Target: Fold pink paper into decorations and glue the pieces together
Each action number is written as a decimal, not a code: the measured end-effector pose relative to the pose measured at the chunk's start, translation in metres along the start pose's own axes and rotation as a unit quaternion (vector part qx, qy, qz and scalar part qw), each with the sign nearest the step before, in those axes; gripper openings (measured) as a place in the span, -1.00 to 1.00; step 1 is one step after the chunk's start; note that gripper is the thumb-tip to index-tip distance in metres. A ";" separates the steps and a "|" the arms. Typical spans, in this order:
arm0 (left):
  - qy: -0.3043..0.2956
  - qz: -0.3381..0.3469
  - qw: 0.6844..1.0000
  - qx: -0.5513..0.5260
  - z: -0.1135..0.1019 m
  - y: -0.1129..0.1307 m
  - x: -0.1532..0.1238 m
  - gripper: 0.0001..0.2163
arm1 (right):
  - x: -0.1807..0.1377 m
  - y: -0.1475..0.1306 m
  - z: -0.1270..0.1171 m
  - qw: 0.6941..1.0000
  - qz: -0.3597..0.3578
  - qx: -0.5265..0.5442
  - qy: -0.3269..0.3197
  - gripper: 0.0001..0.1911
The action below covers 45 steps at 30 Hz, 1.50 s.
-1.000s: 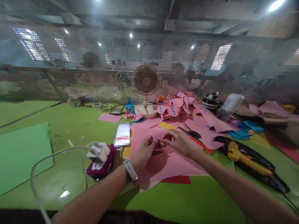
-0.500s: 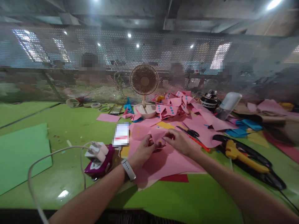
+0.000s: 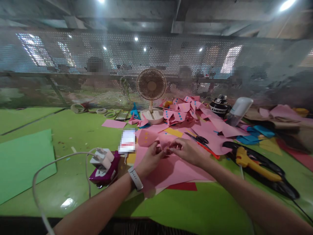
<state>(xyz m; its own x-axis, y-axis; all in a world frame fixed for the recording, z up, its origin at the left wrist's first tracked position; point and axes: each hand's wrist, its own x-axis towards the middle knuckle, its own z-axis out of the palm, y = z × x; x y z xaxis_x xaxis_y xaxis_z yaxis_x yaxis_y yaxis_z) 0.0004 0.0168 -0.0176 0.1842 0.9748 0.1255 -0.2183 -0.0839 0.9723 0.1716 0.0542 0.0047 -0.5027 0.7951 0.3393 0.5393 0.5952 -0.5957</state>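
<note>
A pink paper piece [image 3: 146, 137] with small yellow marks stands partly raised and curved between my hands. My left hand [image 3: 154, 157], with a pale watch strap at the wrist, pinches its near edge. At the same edge, the closed fingertips of my right hand [image 3: 184, 150] meet the left ones. Any small bit between the fingertips is too tiny to make out. Under both hands lie larger pink sheets [image 3: 168, 169], with a red strip [image 3: 182, 186] showing at their front edge.
Black-handled scissors [image 3: 202, 139] lie beyond my right hand, and a yellow-and-black glue gun [image 3: 256, 166] rests further right. A fan [image 3: 151, 85] stands behind, beside a heap of cut pink pieces [image 3: 184, 109]. At left are a phone [image 3: 127, 141] and a purple box [image 3: 102, 176] with a white plug.
My right hand's fingertips have come down and left to the paper edge, beside my left fingers. The left hand stays almost where it was. The view has shifted slightly.
</note>
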 end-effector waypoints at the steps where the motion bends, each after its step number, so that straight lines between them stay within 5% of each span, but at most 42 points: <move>1: 0.005 0.001 1.000 0.004 0.000 0.000 0.000 -0.72 | -0.001 -0.001 0.001 1.000 -0.001 -0.005 0.006 -0.85; 14: 0.010 -0.012 1.000 0.009 0.000 0.001 -0.001 -0.60 | -0.002 0.005 0.012 0.996 0.021 0.089 0.014 -0.87; 29: 0.017 0.035 0.999 -0.020 0.000 -0.001 0.002 -0.70 | -0.008 -0.004 0.015 0.997 0.002 -0.027 0.072 -0.87; 38: 0.066 0.001 0.998 0.021 0.005 0.012 -0.005 -0.70 | -0.002 0.003 0.015 0.984 0.036 0.165 0.052 -0.85; 45: 0.041 -0.002 0.999 -0.015 0.004 0.012 -0.004 -0.69 | 0.000 0.012 0.018 0.977 0.038 0.204 0.052 -0.81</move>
<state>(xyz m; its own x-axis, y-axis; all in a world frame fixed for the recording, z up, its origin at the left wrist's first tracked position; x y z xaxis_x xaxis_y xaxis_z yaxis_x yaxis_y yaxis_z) 0.0010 0.0109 -0.0054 0.1056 0.9889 0.1042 -0.2467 -0.0755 0.9661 0.1663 0.0591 -0.0153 -0.3890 0.8555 0.3418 0.2472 0.4543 -0.8559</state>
